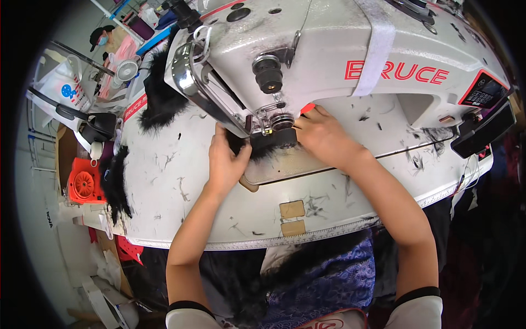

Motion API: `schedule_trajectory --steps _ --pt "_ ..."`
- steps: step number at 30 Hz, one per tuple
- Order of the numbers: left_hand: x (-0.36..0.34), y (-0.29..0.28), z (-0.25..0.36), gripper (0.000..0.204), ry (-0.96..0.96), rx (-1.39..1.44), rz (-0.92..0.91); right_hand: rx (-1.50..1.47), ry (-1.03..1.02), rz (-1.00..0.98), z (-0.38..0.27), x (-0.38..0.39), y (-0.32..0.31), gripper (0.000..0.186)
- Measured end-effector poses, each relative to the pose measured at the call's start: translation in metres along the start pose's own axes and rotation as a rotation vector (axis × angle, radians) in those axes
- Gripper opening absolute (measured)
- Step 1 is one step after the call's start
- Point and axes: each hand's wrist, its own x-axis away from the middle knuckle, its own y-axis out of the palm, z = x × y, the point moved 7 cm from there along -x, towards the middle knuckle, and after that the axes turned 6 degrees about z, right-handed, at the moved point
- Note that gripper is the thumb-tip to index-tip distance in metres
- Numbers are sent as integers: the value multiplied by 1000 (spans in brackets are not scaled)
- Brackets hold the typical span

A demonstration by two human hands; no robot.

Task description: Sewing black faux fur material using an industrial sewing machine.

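Closest to me, at the bottom middle of the frame, a blue patterned cloth point(339, 274) is over my lap, with black fluff point(293, 264) by it. Next comes the white counter point(178, 214), with loose black hairs point(315, 206) on it. Near the middle of the frame is the black furry piece point(264, 152), under the front end of the big sewing machine point(318, 41). It lies just right of my left grip point(223, 162) and just left of my right grip point(327, 137). Its long side seems to run left to right, and my left thumb looks nearer. That thumb stands apart from my fingers, with something dark point(236, 144) between; I can't tell if they pinch it. My right fingers bend and their tips are partly hidden, so I can't tell there either. Farther off, at the upper left, are more black fur point(163, 93), a little white fan point(126, 69) and a person in a cap point(109, 41).
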Motion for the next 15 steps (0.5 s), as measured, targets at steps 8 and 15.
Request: schedule_trajectory --steps 8,15 --pt "16 -7 39 19 459 -271 -3 86 -87 86 -8 -4 -13 10" --pt "27 -14 57 16 779 -329 21 39 -118 37 -16 -3 -16 10"
